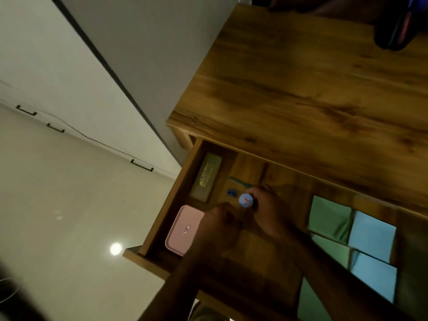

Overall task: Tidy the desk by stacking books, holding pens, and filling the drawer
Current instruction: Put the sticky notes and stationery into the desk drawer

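Both hands reach into the open drawer [178,191] below the worktop [312,93]. The right grip [269,209] clasps a round blue-capped item [246,200]; the left grip [220,224], just beside it, is clenched, contents unclear. A pink box [180,230] lies left of the left grip.

Your right hand [269,212] hides most of that pale-capped object [245,200]; its label's too blurred to read.
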{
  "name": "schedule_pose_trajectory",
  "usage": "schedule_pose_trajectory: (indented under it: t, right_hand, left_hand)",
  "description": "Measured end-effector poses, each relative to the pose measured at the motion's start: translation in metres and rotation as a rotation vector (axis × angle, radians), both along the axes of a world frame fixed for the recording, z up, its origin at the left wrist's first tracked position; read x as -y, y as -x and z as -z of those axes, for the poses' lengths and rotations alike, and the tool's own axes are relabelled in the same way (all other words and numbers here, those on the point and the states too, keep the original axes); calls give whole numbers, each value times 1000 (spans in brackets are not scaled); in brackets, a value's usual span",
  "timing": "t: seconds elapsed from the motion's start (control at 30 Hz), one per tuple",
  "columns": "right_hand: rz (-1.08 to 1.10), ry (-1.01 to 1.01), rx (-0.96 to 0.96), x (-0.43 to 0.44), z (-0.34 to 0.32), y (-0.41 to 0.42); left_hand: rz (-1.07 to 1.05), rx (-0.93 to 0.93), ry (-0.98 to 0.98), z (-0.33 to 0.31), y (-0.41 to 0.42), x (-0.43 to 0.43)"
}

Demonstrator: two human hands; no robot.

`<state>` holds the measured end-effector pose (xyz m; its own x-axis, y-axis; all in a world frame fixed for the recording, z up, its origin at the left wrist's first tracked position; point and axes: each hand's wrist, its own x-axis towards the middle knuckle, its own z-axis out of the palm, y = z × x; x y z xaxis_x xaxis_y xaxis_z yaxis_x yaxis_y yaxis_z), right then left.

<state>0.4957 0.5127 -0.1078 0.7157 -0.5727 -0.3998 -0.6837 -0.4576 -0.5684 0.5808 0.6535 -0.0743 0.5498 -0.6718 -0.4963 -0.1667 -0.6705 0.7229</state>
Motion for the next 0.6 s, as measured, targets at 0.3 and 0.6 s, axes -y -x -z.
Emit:
schedule_pose_trajectory:
  t: [0.3, 0.6]
  right_hand:
    - [103, 21, 17, 3, 11, -2]
    - [130, 23, 93, 14, 17, -18]
  left_hand:
    - [103, -28, 52, -7, -12, -10]
    - [184, 61, 52, 0, 9, -12]
